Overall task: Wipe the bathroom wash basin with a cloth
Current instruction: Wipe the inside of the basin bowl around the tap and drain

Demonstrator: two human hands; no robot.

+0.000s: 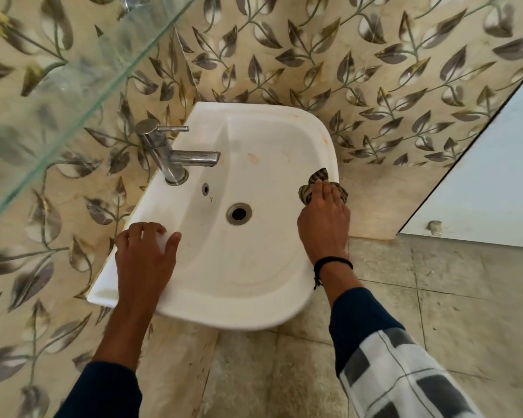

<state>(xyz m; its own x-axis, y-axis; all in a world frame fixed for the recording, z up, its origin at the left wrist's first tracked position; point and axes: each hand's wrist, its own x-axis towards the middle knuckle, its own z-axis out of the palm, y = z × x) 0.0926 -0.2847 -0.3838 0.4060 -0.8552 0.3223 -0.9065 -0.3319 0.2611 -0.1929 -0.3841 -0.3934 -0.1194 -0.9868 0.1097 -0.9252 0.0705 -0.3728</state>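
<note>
Leaf-patterned wall tiles (375, 70) run behind everything, with a grey tiled floor (435, 312) below and a glass shelf (73, 95) slanting across at 10 o'clock. The white wash basin (254, 282) is fixed against the tiles, faint orange marks on its far side. Taking its drain (239, 213) as the centre of the dial, the steel tap (175, 155) stands at about 11 o'clock.

The left grip (145, 254) rests on the ledge at 8 o'clock, fingers bent, thumb spread toward the bowl, holding nothing. The right grip (325, 218) lies on the rim near 2 o'clock, fingers straight and close together, pressing the cloth flat.

The striped cloth (319, 176) sits under those fingertips, bunched, poking out past them at 12 o'clock and to either side. A black band (332, 262) circles the right wrist.
</note>
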